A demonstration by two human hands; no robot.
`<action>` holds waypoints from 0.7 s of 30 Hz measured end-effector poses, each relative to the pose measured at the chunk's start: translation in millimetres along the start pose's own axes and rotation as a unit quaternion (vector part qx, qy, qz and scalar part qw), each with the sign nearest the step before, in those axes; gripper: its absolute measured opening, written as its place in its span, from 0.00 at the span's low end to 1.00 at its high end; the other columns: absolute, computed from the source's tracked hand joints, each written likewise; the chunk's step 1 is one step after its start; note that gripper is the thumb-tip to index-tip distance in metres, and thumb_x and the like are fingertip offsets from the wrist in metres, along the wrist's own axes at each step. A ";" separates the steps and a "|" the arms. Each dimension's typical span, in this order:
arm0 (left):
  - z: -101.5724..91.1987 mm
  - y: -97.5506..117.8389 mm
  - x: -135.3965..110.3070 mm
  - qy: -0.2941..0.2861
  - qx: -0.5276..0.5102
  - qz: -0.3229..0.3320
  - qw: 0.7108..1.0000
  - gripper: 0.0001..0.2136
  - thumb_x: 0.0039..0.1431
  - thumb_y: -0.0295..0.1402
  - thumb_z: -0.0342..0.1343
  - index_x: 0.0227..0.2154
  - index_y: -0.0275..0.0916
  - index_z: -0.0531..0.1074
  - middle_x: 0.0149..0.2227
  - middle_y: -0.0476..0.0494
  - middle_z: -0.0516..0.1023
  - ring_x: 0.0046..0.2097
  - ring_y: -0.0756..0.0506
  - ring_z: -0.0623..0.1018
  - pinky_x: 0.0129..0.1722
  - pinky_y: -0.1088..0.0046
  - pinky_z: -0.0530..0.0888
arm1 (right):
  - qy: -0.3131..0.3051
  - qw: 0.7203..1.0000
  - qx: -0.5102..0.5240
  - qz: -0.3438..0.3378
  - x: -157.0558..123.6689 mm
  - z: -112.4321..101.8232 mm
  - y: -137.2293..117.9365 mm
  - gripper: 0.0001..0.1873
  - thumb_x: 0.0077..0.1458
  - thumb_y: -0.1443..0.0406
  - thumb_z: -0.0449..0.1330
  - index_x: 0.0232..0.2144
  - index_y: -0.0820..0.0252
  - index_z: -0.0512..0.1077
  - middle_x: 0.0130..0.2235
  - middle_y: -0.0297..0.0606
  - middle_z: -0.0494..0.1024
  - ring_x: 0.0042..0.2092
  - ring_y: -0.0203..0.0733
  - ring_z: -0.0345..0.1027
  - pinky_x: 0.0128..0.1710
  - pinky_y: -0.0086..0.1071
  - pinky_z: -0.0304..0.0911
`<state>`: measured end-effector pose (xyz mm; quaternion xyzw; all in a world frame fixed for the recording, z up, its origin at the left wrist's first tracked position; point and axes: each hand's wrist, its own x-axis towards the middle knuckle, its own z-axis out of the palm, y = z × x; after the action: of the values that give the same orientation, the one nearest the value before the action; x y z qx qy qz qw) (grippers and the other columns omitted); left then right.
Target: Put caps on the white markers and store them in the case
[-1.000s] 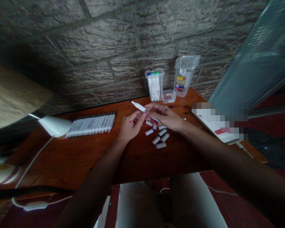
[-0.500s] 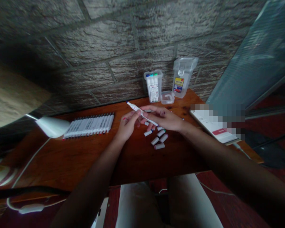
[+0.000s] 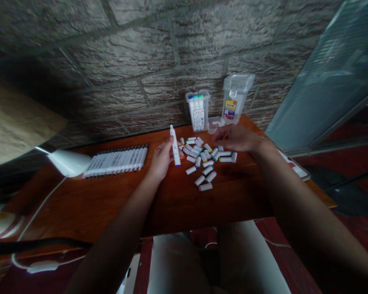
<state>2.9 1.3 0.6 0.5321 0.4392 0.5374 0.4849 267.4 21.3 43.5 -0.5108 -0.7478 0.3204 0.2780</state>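
My left hand [image 3: 163, 157] is closed around a white marker [image 3: 175, 151], which stands nearly upright with a dark tip at the top and a purple lower end. To its right, short white marker caps [image 3: 207, 162] with coloured ends lie in a loose pile. Over the far right side of that pile is my right hand [image 3: 234, 138], its fingers bent and drawn together just above a cap [image 3: 221, 148]. Whatever its fingertips hold, if anything, is too small to make out.
A row of white markers [image 3: 118, 161] lies at left beside a white lamp [image 3: 68, 163]. Against the stone wall stand a clear case with several markers [image 3: 198, 112], an open clear case [image 3: 233, 100] and a small clear lid [image 3: 215, 124]. A tablet-like device [image 3: 297, 167] lies at right.
My right hand has let go of the marker and moved right, over the caps. My left hand has turned the marker from slanting to nearly upright. More of the pile shows.
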 end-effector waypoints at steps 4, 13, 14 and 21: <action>-0.9 0.5 0.0 -0.008 0.005 0.002 1.000 0.22 0.59 0.56 0.55 0.30 0.39 0.72 0.17 0.53 0.69 0.19 0.51 0.70 0.19 0.75 0.66 | -0.056 0.997 -0.028 0.036 -5.2 -12.6 5.3 0.08 0.37 0.70 0.71 0.25 0.58 0.79 0.27 0.35 0.78 0.28 0.38 0.69 0.26 0.29 0.60; 4.3 5.9 -6.9 -0.015 0.026 -0.018 0.999 0.24 0.51 0.56 0.63 0.27 0.37 0.71 0.18 0.54 0.67 0.18 0.55 0.63 0.18 0.78 0.57 | -0.177 0.960 -0.188 0.112 -14.2 -17.4 -5.2 0.02 0.45 0.69 0.65 0.27 0.61 0.77 0.24 0.36 0.79 0.27 0.38 0.71 0.25 0.27 0.59; 5.1 6.5 -7.5 -0.017 0.031 -0.019 0.999 0.24 0.51 0.57 0.62 0.27 0.37 0.71 0.18 0.54 0.67 0.18 0.55 0.62 0.18 0.78 0.56 | -0.185 0.954 -0.202 0.120 -14.8 -18.2 -8.0 0.02 0.46 0.68 0.64 0.27 0.62 0.77 0.24 0.36 0.78 0.27 0.38 0.71 0.25 0.27 0.58; 3.2 2.9 -7.5 -0.025 0.073 -0.008 0.997 0.23 0.54 0.56 0.60 0.27 0.37 0.70 0.20 0.53 0.68 0.19 0.55 0.62 0.19 0.78 0.57 | -0.183 0.947 -0.183 0.191 -19.5 -16.9 -20.7 0.09 0.44 0.72 0.64 0.32 0.62 0.79 0.28 0.38 0.79 0.28 0.40 0.72 0.24 0.28 0.62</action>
<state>5.7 -6.7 2.5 0.5763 0.4693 0.4862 0.4597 274.1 0.6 68.4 -0.6187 -0.7200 0.3130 -0.0281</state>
